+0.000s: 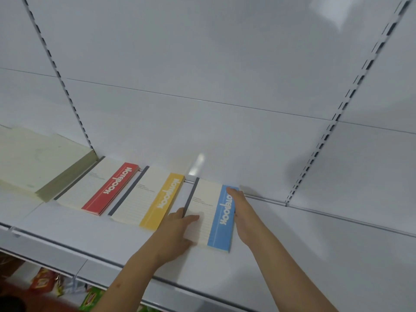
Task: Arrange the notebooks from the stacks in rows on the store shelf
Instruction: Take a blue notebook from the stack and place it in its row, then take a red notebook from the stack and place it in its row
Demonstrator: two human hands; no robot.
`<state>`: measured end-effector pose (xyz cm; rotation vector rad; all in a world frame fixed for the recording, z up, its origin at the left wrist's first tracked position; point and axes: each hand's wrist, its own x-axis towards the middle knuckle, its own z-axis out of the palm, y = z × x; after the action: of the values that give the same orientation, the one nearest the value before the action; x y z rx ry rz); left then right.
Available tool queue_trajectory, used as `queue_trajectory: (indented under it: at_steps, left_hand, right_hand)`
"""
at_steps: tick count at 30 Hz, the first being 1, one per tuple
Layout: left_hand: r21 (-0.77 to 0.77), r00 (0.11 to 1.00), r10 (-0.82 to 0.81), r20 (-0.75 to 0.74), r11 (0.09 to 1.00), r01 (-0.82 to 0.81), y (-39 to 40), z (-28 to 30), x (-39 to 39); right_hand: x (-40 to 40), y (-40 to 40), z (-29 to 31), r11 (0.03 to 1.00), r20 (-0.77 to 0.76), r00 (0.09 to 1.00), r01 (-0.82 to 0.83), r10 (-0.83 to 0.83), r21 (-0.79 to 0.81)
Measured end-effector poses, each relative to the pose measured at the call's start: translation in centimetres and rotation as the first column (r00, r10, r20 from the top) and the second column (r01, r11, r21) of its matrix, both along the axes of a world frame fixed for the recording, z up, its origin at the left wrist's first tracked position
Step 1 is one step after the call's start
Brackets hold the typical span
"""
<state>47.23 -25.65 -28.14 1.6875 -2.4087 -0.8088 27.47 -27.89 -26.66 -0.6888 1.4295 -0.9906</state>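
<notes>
Three small piles of notebooks lie in a row on the white shelf (pixel 67 230): one with a red band (pixel 108 188), one with a yellow band (pixel 157 199), and one with a blue band (pixel 219 219). My left hand (pixel 177 230) rests flat on the cream cover of the blue-band pile, at its left edge. My right hand (pixel 242 210) lies with straight fingers along the pile's right side, touching the blue band. Both hands frame this pile from either side.
A thick stack of plain cream notebooks (pixel 33 163) sits at the far left of the shelf. The white back panel has slotted uprights (pixel 324 136). Right of the blue pile the shelf is bare. Colourful packaged goods (pixel 45 282) show on the level below.
</notes>
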Motion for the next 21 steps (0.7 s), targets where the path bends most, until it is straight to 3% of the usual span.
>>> queue_trajectory:
  at_steps: [2, 4, 6, 9, 13, 16, 21]
  left_hand:
    - [0.038, 0.997, -0.024, 0.078, 0.999, 0.022, -0.1, 0.7, -0.5]
    - [-0.067, 0.994, -0.028, 0.108, 0.997, 0.036, -0.1, 2.0, -1.9]
    - [-0.243, 0.999, -0.041, -0.031, 0.970, 0.032, 0.0, 3.6, -4.9]
    - [-0.352, 0.960, -0.200, -0.198, 0.928, 0.121, 1.1, 4.5, -10.7]
    - [-0.422, 0.885, -0.444, -0.139, 0.835, 0.353, 4.0, 3.1, -19.6]
    - [-0.447, 0.770, -0.626, -0.123, 0.728, 0.520, 7.6, 3.9, -28.0]
    - [-0.456, 0.611, -0.773, -0.170, 0.612, 0.646, 12.3, 5.7, -39.0]
  right_hand:
    - [-0.4, 0.2, 0.9, 1.000, -0.042, 0.999, 0.000, 0.001, 0.017]
    - [-1.2, 0.8, 2.2, 0.999, -0.192, 0.981, 0.005, 0.003, 0.043]
    - [-3.3, 1.8, 3.6, 0.997, -0.347, 0.934, 0.065, -0.078, -0.049]
    - [-8.2, 4.4, 5.8, 0.965, -0.524, 0.821, 0.119, -0.228, -0.233]
    - [-16.2, 8.5, 8.3, 0.888, -0.625, 0.646, 0.204, -0.438, -0.411]
    - [-23.4, 13.4, 10.3, 0.823, -0.666, 0.485, 0.296, -0.566, -0.484]
    - [-36.6, 22.1, 11.5, 0.788, -0.820, 0.144, 0.407, -0.554, -0.461]
